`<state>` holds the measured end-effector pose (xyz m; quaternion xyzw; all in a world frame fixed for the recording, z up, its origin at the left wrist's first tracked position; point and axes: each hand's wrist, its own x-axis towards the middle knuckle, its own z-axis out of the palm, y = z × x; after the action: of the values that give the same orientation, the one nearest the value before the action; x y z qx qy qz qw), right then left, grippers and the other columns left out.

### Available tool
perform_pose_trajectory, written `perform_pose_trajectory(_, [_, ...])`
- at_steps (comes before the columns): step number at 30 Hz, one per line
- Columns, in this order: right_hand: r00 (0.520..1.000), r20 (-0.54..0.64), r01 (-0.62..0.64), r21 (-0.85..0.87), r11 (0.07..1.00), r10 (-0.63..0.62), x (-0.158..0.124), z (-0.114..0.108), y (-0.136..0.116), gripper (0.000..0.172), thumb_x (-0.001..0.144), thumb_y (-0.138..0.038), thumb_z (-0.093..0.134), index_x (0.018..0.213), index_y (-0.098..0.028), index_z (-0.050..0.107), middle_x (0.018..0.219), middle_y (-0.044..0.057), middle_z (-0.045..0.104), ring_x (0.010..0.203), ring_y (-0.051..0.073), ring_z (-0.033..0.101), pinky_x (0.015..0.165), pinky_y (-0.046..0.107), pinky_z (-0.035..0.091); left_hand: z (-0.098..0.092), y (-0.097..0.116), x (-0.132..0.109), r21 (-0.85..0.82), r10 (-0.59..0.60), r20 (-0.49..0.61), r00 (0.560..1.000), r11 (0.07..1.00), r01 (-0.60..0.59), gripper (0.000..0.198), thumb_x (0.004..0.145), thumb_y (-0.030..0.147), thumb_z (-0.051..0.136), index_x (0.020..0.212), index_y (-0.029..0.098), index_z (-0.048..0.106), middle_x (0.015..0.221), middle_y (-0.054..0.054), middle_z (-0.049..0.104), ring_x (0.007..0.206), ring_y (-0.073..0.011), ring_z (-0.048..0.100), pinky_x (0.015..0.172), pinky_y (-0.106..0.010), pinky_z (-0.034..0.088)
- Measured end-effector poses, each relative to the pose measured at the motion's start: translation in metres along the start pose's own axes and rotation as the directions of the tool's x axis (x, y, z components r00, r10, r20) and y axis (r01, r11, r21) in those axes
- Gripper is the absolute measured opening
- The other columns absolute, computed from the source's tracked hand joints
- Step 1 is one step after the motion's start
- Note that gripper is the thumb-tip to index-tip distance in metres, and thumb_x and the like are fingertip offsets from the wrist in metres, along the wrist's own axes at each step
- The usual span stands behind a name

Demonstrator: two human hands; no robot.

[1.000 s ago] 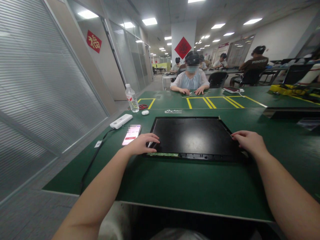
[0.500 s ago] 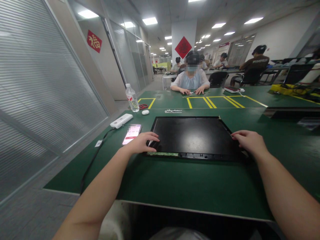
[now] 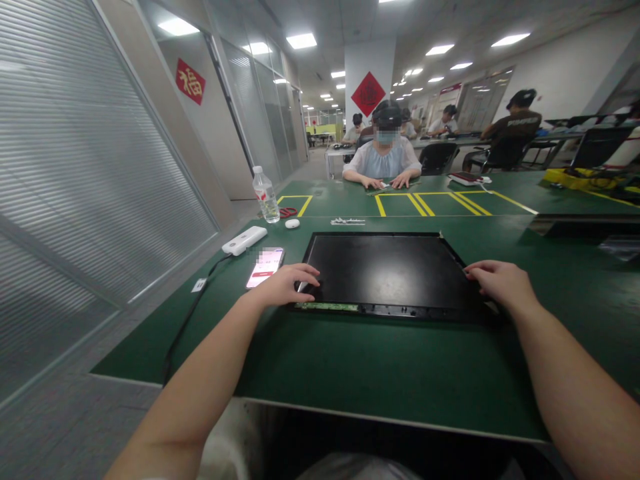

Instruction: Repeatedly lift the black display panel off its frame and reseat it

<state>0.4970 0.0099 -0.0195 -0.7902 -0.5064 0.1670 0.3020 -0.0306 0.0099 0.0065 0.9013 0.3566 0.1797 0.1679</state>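
A black flat display panel (image 3: pixel 380 267) in a thin black frame lies face up on the green table in front of me. Along its near edge runs a green circuit strip (image 3: pixel 327 307), exposed at the left part. My left hand (image 3: pixel 285 285) rests over the panel's near left corner, fingers and thumb spread apart and touching its edge. On the opposite side my right hand (image 3: pixel 503 283) pinches the panel's right edge between thumb and forefinger. Its other fingers are curled and partly hidden.
A phone (image 3: pixel 265 268), white power bank (image 3: pixel 245 241) with black cable, small white case (image 3: pixel 293 224), water bottle (image 3: pixel 266 195) and red-handled scissors (image 3: pixel 288 213) stand left. Thin white pieces (image 3: pixel 348 221) lie behind the panel. A co-worker (image 3: pixel 383 157) sits opposite.
The whole view has shifted very slightly. Both hands and the panel otherwise keep their places.
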Motion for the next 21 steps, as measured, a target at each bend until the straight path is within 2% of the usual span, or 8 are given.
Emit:
perform_pose_trajectory(7, [1.000, -0.005, 0.013, -0.009, 1.000, -0.013, -0.002, -0.001, -0.003, 0.022, 0.074, -0.035, 0.067, 0.088, -0.025, 0.081, 0.082, 0.004, 0.078, 0.052, 0.018, 0.064, 0.065, 0.035, 0.055, 0.000, 0.001, 0.001, 0.008, -0.003, 0.000, 1.000, 1.000, 0.003, 0.028, 0.084, 0.039, 0.081, 0.107, 0.022, 0.082, 0.134, -0.013, 0.072, 0.117, -0.0299, 0.072, 0.105, -0.042, 0.053])
perform_pose_trajectory(17, [1.000, -0.012, -0.020, -0.013, 1.000, 0.020, -0.009, -0.003, -0.010, 0.027, 0.075, -0.035, 0.064, 0.092, -0.023, 0.082, 0.088, 0.005, 0.079, 0.055, 0.016, 0.064, 0.068, 0.032, 0.053, 0.002, 0.003, 0.000, 0.025, -0.051, -0.009, 0.999, 0.998, 0.052, 0.037, 0.084, 0.046, 0.081, 0.112, 0.022, 0.081, 0.132, -0.012, 0.073, 0.118, -0.0304, 0.071, 0.106, -0.043, 0.053])
perform_pose_trajectory(21, [0.999, -0.014, -0.033, -0.009, 0.999, 0.032, -0.010, -0.003, -0.011, 0.030, 0.074, -0.035, 0.064, 0.094, -0.023, 0.082, 0.090, 0.005, 0.080, 0.058, 0.016, 0.065, 0.068, 0.031, 0.052, 0.010, 0.006, 0.002, 0.039, -0.103, -0.048, 0.993, 0.994, 0.105, 0.034, 0.091, 0.048, 0.072, 0.112, 0.023, 0.081, 0.133, -0.012, 0.072, 0.121, -0.0301, 0.069, 0.109, -0.044, 0.051])
